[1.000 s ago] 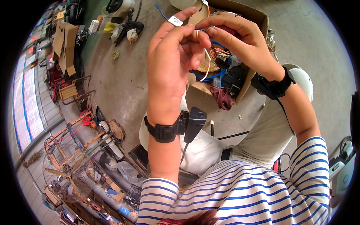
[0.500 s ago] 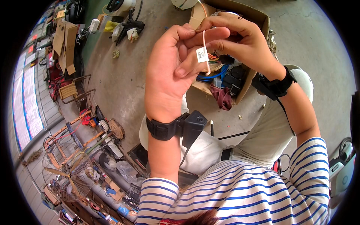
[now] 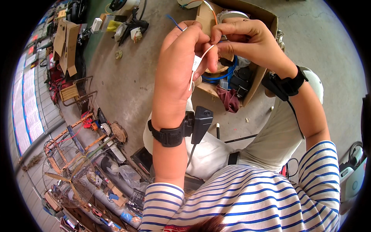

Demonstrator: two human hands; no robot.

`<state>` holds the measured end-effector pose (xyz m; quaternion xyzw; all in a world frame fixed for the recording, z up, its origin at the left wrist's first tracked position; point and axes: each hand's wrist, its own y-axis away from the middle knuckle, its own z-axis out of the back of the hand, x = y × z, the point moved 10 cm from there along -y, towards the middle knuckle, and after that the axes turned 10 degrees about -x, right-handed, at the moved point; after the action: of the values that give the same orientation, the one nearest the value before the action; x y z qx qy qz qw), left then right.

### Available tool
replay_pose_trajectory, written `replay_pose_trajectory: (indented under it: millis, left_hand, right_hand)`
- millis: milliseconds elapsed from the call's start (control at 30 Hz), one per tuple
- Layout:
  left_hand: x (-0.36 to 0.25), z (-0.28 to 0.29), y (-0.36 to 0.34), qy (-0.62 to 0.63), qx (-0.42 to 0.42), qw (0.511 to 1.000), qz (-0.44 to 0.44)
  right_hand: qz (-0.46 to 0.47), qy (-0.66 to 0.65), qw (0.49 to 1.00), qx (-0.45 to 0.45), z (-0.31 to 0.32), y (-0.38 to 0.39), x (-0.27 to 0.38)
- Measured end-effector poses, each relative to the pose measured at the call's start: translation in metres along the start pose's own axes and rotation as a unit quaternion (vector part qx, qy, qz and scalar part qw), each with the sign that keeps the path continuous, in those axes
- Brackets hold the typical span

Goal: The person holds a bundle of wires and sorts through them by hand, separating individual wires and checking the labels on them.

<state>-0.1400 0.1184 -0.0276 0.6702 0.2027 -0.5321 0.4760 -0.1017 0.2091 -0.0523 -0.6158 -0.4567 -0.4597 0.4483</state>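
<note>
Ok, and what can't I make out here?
All in the head view:
Part of the blue wire: covered by the left hand.
What the right hand pinches: hidden by its own grip.
Print on the white tag: too small.
Some contents of the cardboard box: behind the hands.
The pale object at the top: cut off by the picture's edge.

Bright, soft light falls on my bare left hand (image 3: pixel 176 58); long, white, blue-edged panels (image 3: pixel 31 116) bow near the dark rim.
</note>
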Motion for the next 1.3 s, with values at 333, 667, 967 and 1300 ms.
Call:
replay_pose_trajectory:
  millis: [333,667,967,1300]
  left_hand:
    - [0.015,-0.010,0.000,0.106,0.044,0.990,0.081]
    - [0.000,0.000,0.001,-0.112,-0.061,0.991,-0.051]
    - [-0.027,0.003,0.007,-0.265,-0.124,0.916,-0.276]
    - [-0.003,-0.005,-0.004,-0.137,-0.050,0.979,-0.140]
  right_hand:
    - [0.237,0.146,0.960,-0.022,0.002,0.005,0.034]
    - [0.012,-0.013,0.997,-0.080,0.015,-0.005,-0.006]
    - [-0.052,-0.081,0.989,-0.112,0.019,-0.005,-0.020]
    - [-0.103,-0.111,0.981,-0.117,0.024,-0.007,-0.027]
